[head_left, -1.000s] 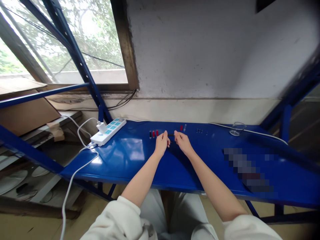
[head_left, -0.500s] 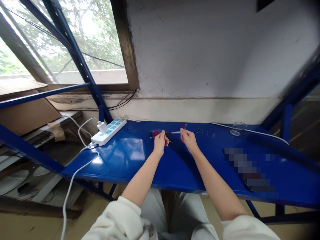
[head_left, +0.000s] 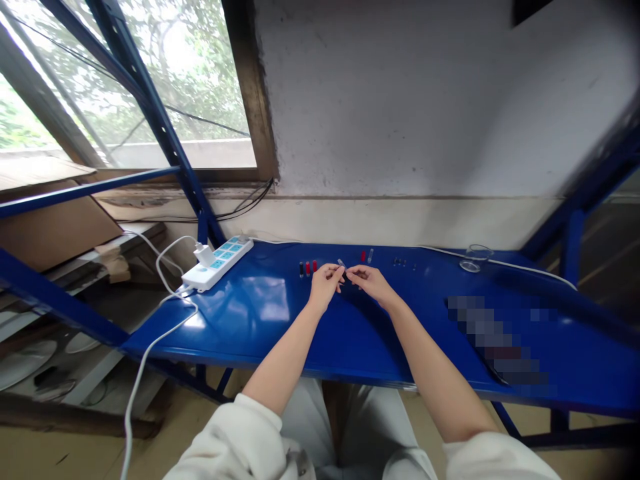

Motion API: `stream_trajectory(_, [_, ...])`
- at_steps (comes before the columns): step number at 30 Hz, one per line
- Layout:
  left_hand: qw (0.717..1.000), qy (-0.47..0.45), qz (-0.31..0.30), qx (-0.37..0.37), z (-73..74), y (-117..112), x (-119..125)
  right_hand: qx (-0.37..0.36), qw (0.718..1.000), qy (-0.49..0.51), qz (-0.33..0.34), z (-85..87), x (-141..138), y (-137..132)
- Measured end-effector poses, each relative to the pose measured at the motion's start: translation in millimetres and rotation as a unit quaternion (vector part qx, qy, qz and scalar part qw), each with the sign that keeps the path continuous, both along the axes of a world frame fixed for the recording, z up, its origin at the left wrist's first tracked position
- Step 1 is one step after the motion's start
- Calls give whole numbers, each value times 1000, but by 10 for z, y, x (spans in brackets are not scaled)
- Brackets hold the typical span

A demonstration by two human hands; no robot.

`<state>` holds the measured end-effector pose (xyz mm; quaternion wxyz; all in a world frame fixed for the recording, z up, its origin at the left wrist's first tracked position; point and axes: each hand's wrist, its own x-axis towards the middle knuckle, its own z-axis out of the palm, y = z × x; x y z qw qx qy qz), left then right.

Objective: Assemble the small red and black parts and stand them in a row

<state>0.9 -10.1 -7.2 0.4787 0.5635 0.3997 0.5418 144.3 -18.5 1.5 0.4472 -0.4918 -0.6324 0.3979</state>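
While the left hand [head_left: 326, 288] pinches a slim clear-and-dark rod [head_left: 341, 263], the right hand [head_left: 373, 283] meets it from the side.

Rod: tilted between the hands over the glossy blue table [head_left: 250, 340], clear end pointing away; thumb-and-finger hold, probably because so thin a part offers little to grasp. Right fingertips: drawn together beside it; whether they grip it cannot be told. Beyond, left: one short black cylinder [head_left: 301, 269] and two short red cylinders [head_left: 308, 269], in a row. Beyond, right: one short red piece [head_left: 363, 256] beside a clear tube [head_left: 371, 255], then several tiny dark pieces [head_left: 399, 262]; groups set apart, presumably against mixing. Farther right: clear round cup [head_left: 475, 259], near the back edge. Far left: white power strip [head_left: 217, 263], perhaps placed there for its cable.
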Motion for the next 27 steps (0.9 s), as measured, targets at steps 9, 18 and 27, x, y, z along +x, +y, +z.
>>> stream_trajectory(9, [998,57,18,12,-61,32,-1,-18,999,-4,37,14,-30,-22])
stream_trajectory(18, [976,208,30,65,-63,-7,-2,-24,993,-103,45,-12,124,148])
stream_trajectory(27, [877,440,47,184,9,-199,12,-4,932,-306,-193,-125,397,594])
